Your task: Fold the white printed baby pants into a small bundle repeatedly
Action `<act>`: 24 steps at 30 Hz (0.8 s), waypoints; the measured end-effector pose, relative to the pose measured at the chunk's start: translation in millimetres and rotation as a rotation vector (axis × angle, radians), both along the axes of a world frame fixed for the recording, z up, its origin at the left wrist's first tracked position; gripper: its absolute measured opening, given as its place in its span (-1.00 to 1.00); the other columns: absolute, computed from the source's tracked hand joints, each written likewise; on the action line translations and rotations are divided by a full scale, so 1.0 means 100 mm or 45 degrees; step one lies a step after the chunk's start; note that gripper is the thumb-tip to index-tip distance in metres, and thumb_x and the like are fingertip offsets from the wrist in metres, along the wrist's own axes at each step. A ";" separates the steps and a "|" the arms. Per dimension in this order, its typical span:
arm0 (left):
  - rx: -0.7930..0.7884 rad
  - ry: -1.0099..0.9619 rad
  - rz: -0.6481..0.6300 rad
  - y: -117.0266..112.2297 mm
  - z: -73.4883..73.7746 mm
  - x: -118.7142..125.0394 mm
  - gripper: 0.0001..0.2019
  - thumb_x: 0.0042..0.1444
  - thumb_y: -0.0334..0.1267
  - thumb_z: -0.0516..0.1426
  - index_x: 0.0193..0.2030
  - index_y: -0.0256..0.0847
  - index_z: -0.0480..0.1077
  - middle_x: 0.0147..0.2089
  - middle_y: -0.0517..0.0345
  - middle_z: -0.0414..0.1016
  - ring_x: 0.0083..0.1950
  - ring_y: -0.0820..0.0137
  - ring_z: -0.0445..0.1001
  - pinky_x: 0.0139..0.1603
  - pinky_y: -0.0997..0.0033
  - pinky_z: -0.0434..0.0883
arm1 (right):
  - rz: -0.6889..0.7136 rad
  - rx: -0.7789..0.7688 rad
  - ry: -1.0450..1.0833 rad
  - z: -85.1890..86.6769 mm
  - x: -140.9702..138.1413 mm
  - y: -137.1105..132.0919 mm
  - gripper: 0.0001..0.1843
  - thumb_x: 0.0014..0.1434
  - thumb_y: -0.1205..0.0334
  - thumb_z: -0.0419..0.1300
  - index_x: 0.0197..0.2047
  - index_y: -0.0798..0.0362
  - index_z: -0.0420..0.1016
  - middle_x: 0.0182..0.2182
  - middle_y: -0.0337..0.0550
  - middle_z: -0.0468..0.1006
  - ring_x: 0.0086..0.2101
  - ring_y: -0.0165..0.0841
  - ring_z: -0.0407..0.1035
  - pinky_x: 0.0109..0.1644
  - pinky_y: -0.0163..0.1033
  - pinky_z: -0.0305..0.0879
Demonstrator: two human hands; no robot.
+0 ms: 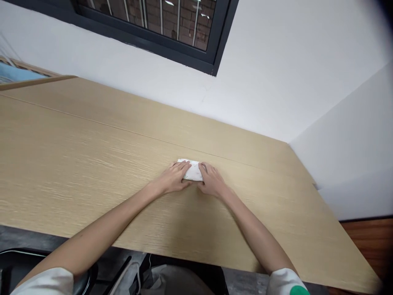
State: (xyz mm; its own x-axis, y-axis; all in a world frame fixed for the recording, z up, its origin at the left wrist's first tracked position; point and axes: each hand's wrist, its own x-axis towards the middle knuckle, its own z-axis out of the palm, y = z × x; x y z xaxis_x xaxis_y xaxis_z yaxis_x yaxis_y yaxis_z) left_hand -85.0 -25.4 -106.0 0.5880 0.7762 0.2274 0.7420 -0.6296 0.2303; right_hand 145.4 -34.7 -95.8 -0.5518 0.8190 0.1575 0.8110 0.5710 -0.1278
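Observation:
A small white folded cloth [193, 171] with a faint green print lies on the light wooden table [92, 164], near its middle. My left hand [173, 179] rests on the cloth's left part, fingers stretched flat over it. My right hand [211, 181] lies on the cloth's right edge, fingers flat and pressing down. Both hands cover much of the cloth, so only its centre and far edge show.
The table runs along a white wall [276, 82] with a dark-framed window [172, 32] above. A second white wall closes the right side. At the far left lies a wooden-framed object [21, 76]. Dark items sit below the table's near edge.

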 end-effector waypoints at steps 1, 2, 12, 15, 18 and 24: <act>0.012 -0.005 -0.011 0.01 -0.02 0.00 -0.37 0.25 -0.10 0.17 0.39 -0.35 0.20 0.42 -0.31 0.28 0.46 -0.04 0.22 0.42 -0.06 0.16 | -0.013 0.034 0.023 -0.02 -0.02 0.01 -0.25 0.16 0.29 0.15 0.40 0.29 0.17 0.29 0.30 0.30 0.24 0.02 0.22 0.31 0.06 0.18; 0.024 -0.011 -0.020 0.01 -0.04 -0.01 -0.41 0.24 -0.20 0.15 0.38 -0.34 0.22 0.42 -0.30 0.28 0.46 -0.03 0.22 0.42 -0.06 0.16 | -0.023 0.065 0.051 -0.04 -0.03 0.03 -0.31 0.18 0.32 0.13 0.37 0.26 0.21 0.26 0.28 0.34 0.22 0.00 0.25 0.30 0.05 0.18; -0.317 -0.675 0.027 -0.19 0.46 -0.04 -0.72 0.33 -0.11 0.06 -0.06 -0.20 0.52 -0.10 0.06 0.57 -0.06 0.23 0.51 0.01 0.21 0.43 | -0.133 -0.468 1.276 0.40 0.00 0.38 -0.40 0.10 0.14 0.26 0.18 -0.05 0.18 -0.27 -0.25 0.54 -0.30 -0.25 0.47 -0.20 -0.15 0.43; -0.551 -0.873 0.167 -0.25 0.47 0.00 -0.62 0.27 -0.05 0.14 0.09 -0.25 0.45 -0.13 0.06 0.60 -0.21 0.28 0.53 -0.18 0.31 0.44 | -0.230 -0.707 1.416 0.54 -0.03 0.47 -0.31 0.03 0.05 0.37 0.15 -0.05 0.19 -0.34 -0.32 0.49 -0.35 -0.28 0.45 -0.29 -0.21 0.39; -0.583 -0.762 0.278 -0.28 0.33 0.03 -0.46 0.23 -0.12 0.18 0.30 -0.25 0.27 0.09 -0.09 0.57 -0.04 0.15 0.58 -0.11 0.26 0.46 | -0.325 -0.732 1.334 0.43 -0.08 0.57 -0.27 -0.06 0.05 0.45 0.11 -0.02 0.24 -0.35 -0.34 0.43 -0.35 -0.32 0.42 -0.32 -0.24 0.35; -0.270 -0.112 0.447 -0.35 0.23 0.08 -0.53 0.34 -0.24 0.06 0.33 -0.37 0.21 0.03 -0.28 0.57 0.07 -0.07 0.55 0.06 -0.03 0.41 | -0.311 -0.590 1.081 -0.05 -0.18 0.85 -0.40 -0.02 -0.01 0.39 0.02 0.02 0.31 -0.29 -0.24 0.46 -0.30 -0.27 0.43 -0.21 -0.15 0.41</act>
